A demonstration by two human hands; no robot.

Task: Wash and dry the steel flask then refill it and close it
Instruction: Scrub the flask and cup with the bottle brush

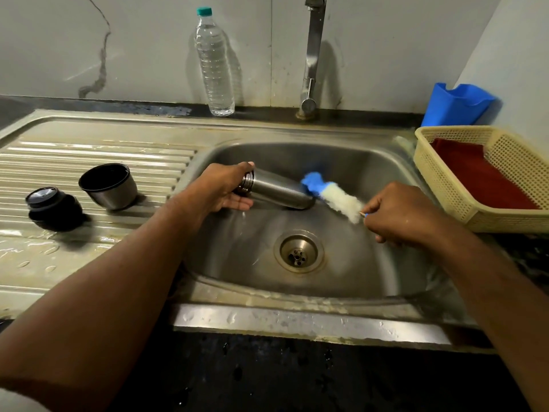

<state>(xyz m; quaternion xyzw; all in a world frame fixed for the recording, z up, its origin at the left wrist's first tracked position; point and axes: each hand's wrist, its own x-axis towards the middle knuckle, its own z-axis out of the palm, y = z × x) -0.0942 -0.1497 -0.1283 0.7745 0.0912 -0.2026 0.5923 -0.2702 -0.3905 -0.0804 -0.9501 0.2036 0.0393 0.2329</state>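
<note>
— Nearest the lens, what do you see?

— Two bare forearms reaching from the bottom corners over the wet front rim of the steel sink (297, 321). That is the head view, the only one.

— And the left hand?

— Left hand (228, 188) holds the steel flask (276, 190) near its threaded mouth, thumb over the top and fingers cupped beneath. The flask lies almost on its side over the basin, mouth toward the drainboard, base toward the right wall of the basin.

— The right hand?

— Right hand (401, 215) hangs over the right part of the basin, fingers curled and pinching the thin handle of a bottle brush (332, 194). Its white bristles run up to a blue tip, and that tip touches the flask's base end.

— What sits on the drainboard?

— Near its left edge a black stopper (50, 206), and just beside it, closer to the basin, the flask's steel cup lid (110, 185) standing mouth up. Water beads lie on the ribs.

— Behind the basin?

— A clear water bottle (214, 63) with a green cap stands upright on the back ledge against the wall, left of the tap (312, 55). The drain (298, 252) lies in the basin floor, between the two arms.

— And to the right?

— A cream basket (439, 176) at the sink's right edge holds a red cloth (478, 176). A blue plastic container (457, 104) stands behind it in the back corner.
</note>
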